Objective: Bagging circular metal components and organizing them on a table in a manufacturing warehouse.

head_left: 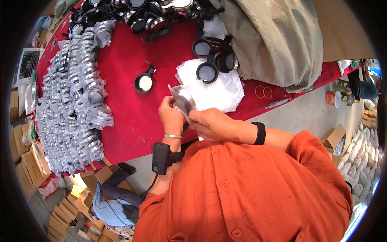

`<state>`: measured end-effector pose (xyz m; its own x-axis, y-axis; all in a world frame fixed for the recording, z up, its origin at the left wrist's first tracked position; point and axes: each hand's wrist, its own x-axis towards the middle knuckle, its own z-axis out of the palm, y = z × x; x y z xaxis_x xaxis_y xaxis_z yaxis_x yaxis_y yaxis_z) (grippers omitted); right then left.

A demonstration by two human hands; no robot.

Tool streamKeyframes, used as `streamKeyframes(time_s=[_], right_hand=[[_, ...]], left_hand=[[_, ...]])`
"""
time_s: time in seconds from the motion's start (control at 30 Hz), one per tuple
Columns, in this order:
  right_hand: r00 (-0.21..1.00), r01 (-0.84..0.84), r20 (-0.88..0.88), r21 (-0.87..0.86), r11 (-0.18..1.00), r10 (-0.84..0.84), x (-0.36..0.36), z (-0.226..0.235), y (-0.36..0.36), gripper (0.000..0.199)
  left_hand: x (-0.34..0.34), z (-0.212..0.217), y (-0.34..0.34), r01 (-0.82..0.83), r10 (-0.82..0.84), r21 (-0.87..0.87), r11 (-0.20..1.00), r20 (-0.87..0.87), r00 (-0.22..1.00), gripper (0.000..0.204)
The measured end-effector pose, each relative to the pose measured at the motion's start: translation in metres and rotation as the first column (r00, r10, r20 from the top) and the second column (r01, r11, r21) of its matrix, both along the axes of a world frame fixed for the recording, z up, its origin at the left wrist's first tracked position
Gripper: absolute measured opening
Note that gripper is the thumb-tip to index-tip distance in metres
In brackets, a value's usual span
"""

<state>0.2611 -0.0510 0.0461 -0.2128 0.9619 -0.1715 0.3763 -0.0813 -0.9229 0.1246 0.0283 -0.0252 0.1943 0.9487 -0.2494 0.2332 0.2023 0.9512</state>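
Note:
Just in front of my body, a clear plastic bag (183, 101) with a round grey piece inside is between my two hands. My left hand (171, 115) pinches its left side, fingers closed. From the other side my right hand (211, 122) grips its lower edge; the fingers partly hide the bag. A pile of flat clear bags (229, 97) lies just beyond my right hand. Several round black-rimmed pieces with short handles (207, 72) rest on and behind it. One more such round piece (142, 83) lies alone on the red cloth (125, 121).
Rows of bagged round pieces (68, 109) cover the table's left side. Loose ones heap up (157, 25) at the far edge. A beige sack (278, 36) stands far right, near two rubber bands (264, 92). Below left, a person in blue (115, 207) is among cardboard boxes (64, 211).

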Motion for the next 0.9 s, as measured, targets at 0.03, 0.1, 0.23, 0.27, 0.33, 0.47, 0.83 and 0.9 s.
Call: streamKeyframes(time_s=[0.03, 0.1, 0.23, 0.27, 0.33, 0.47, 0.83, 0.9], right_hand=[[1.0, -0.005, -0.001, 0.002, 1.0, 0.005, 0.0, 0.002, 0.002, 0.008], [0.944, -0.151, -0.312, -0.116, 0.982, 0.108, -0.001, 0.009, 0.006, 0.01], [0.914, -0.191, -0.396, -0.223, 0.956, 0.09, 0.011, 0.023, 0.0, 0.012], [0.929, 0.079, -0.348, -0.147, 0.986, -0.126, 0.019, 0.002, 0.002, 0.016], [0.935, 0.306, -0.116, -0.222, 0.926, -0.336, 0.029, 0.008, 0.022, 0.028], [0.972, 0.237, 0.024, -0.07, 0.969, -0.235, 0.011, 0.014, 0.033, 0.04], [0.901, 0.432, 0.02, -0.153, 0.889, -0.434, 0.023, 0.003, 0.037, 0.018], [0.915, 0.403, 0.009, -0.087, 0.911, -0.403, 0.015, -0.006, 0.033, 0.018]], left_hand=[[-0.001, -0.003, -0.002, -0.005, 0.005, 0.002, 1.0, -0.001, 1.0, 0.017], [-0.005, -0.007, -0.005, -0.073, 0.072, -0.056, 0.996, -0.018, 0.997, 0.017], [-0.02, 0.004, 0.008, -0.084, 0.113, 0.163, 0.983, -0.178, 0.977, 0.017], [-0.019, 0.01, 0.011, -0.04, 0.085, 0.205, 0.978, -0.214, 0.973, 0.016], [-0.022, 0.023, 0.008, -0.024, 0.082, 0.236, 0.971, -0.237, 0.968, 0.017], [-0.009, 0.038, -0.002, 0.136, -0.013, 0.333, 0.933, -0.347, 0.938, 0.017], [-0.074, 0.059, -0.007, 0.482, -0.376, 0.064, 0.874, -0.538, 0.754, 0.006], [-0.086, 0.054, -0.005, 0.538, -0.429, 0.06, 0.841, -0.533, 0.73, 0.007]])
